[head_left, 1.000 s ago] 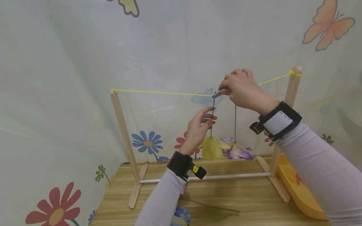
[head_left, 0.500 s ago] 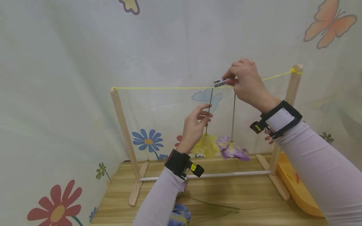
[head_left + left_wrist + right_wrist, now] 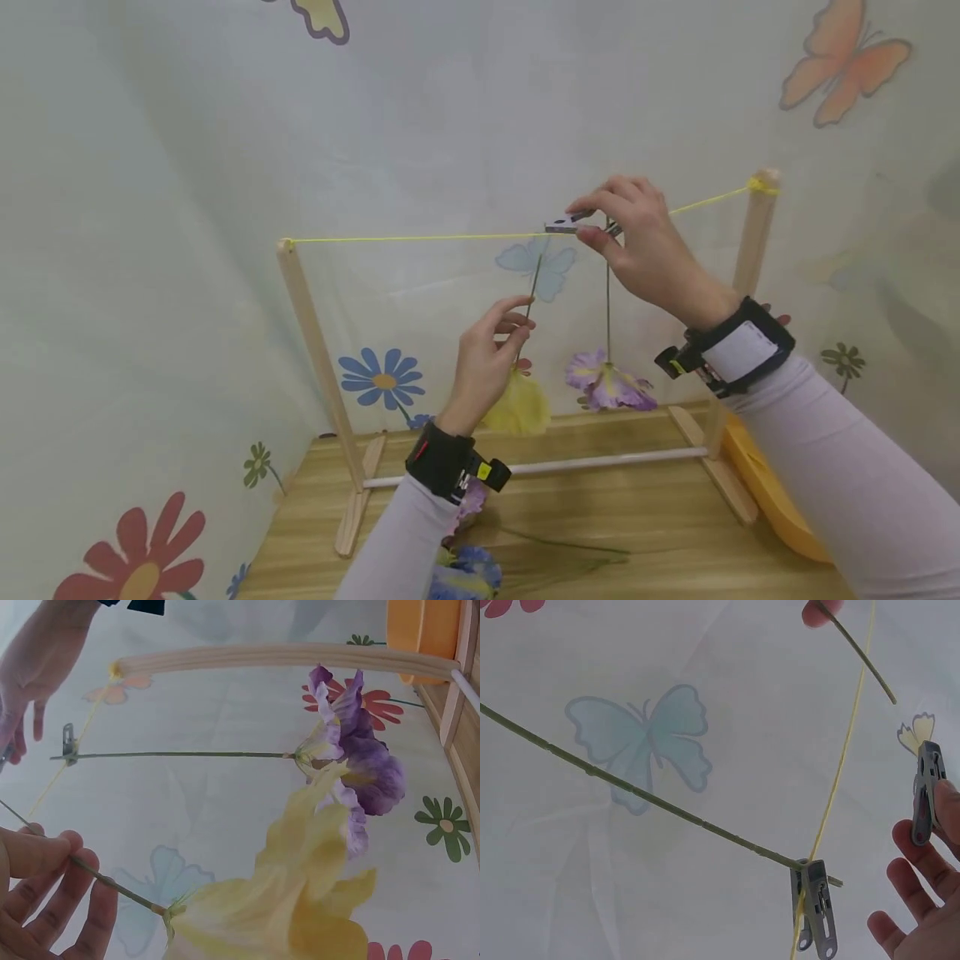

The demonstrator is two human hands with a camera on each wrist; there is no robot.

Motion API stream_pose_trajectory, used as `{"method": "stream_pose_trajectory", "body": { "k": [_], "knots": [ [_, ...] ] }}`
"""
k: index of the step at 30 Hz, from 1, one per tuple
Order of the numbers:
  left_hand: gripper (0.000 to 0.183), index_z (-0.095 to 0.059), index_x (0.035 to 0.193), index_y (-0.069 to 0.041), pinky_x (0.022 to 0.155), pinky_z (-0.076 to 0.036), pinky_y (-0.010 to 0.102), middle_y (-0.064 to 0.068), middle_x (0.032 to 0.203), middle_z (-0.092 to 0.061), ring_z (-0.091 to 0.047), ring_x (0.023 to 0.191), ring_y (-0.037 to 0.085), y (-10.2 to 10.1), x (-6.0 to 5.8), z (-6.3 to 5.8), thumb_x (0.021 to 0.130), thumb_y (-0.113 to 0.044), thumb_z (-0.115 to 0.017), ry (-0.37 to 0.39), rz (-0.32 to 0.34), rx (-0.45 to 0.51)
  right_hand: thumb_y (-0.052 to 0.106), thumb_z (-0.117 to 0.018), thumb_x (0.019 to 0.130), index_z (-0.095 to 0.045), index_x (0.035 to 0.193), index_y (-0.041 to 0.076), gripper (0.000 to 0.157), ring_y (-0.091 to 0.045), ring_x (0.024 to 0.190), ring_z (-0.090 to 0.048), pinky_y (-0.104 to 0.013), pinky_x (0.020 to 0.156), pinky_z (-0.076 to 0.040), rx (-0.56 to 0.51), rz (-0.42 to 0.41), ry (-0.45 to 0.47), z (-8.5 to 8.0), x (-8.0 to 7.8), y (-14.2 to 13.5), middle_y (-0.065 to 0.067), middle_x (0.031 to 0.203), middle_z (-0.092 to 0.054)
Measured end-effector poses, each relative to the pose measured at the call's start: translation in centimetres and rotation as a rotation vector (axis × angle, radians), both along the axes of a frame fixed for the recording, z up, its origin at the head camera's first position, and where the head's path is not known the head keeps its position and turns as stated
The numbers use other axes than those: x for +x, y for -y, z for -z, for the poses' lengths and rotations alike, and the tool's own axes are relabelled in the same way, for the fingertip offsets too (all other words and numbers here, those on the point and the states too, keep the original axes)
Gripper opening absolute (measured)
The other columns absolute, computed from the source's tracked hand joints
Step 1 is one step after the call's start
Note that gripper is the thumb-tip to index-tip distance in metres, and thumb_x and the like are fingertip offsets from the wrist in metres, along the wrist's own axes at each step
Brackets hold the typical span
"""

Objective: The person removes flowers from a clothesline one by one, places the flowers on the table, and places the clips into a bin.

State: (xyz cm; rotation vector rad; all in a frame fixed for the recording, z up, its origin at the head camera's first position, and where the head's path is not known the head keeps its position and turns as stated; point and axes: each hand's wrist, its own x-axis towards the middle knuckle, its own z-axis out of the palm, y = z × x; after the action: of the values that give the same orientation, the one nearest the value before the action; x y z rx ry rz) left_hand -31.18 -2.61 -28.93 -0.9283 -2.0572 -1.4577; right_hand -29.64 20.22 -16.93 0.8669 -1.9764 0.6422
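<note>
My left hand (image 3: 483,358) pinches the green stem of a yellow artificial flower (image 3: 521,404), which hangs bloom down. Its stem tip stands just below the yellow string (image 3: 412,239), apart from it in the right wrist view. Between thumb and fingers, my right hand (image 3: 637,233) holds a grey clothespin (image 3: 930,787) close to the string, left of a second clothespin (image 3: 819,889). That second one clips the stem of a purple flower (image 3: 611,385) to the string, bloom hanging down.
The string runs between two wooden posts (image 3: 318,350), joined low down by a white rod (image 3: 600,461). On the wooden table (image 3: 675,533) lie a blue flower (image 3: 472,571), another purple bloom (image 3: 471,502) and a loose stem (image 3: 562,543). An orange tray (image 3: 780,500) stands at right.
The yellow flower's stem tip has dropped from the string, down and left with my left hand. My right hand's clothespin has lifted off the stem and tipped level. The camera view has shifted slightly.
</note>
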Motion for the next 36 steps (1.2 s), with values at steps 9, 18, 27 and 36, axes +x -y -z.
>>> {"method": "stream_pose_trajectory", "body": {
  "k": [9, 18, 27, 36],
  "knots": [
    [0.039, -0.065, 0.137, -0.008, 0.071, -0.061, 0.026, 0.012, 0.102, -0.07, -0.072, 0.083, 0.021, 1.6, 2.0, 1.7, 0.101, 0.005, -0.063, -0.026, 0.011, -0.035, -0.002, -0.071, 0.095, -0.071, 0.122, -0.001, 0.027, -0.035, 0.115, -0.046, -0.047, 0.094, -0.031, -0.09, -0.044, 0.013, 3.3, 1.1, 0.3, -0.016, 0.116, -0.057],
    [0.035, -0.068, 0.132, -0.009, 0.067, -0.061, 0.029, 0.008, 0.098, -0.069, -0.072, 0.08, 0.017, 2.3, 3.2, 3.3, 0.099, 0.003, -0.067, -0.069, -0.022, -0.115, -0.006, -0.076, 0.089, -0.071, 0.123, -0.003, 0.035, -0.039, 0.118, -0.046, -0.049, 0.1, -0.034, -0.153, -0.033, -0.023, 5.5, 1.8, -0.1, -0.021, 0.116, -0.058],
    [0.032, -0.07, 0.131, -0.012, 0.077, -0.057, 0.027, 0.004, 0.102, -0.068, -0.066, 0.093, 0.016, 3.3, 4.6, 5.4, 0.1, -0.002, -0.067, -0.109, -0.033, -0.264, -0.011, -0.076, 0.087, -0.07, 0.124, -0.004, 0.038, -0.035, 0.122, -0.048, -0.035, 0.104, -0.032, -0.236, -0.009, -0.006, 8.3, 2.5, -1.8, -0.022, 0.118, -0.059],
    [0.031, -0.073, 0.128, -0.02, 0.076, -0.055, 0.025, -0.001, 0.098, -0.066, -0.063, 0.088, 0.012, 3.3, 5.4, 7.1, 0.102, -0.005, -0.067, -0.101, 0.002, -0.384, -0.018, -0.076, 0.082, -0.072, 0.122, -0.003, 0.043, -0.023, 0.122, -0.046, -0.026, 0.103, -0.028, -0.332, 0.03, -0.041, 10.3, 2.5, -3.8, -0.023, 0.119, -0.061]
  ]
}}
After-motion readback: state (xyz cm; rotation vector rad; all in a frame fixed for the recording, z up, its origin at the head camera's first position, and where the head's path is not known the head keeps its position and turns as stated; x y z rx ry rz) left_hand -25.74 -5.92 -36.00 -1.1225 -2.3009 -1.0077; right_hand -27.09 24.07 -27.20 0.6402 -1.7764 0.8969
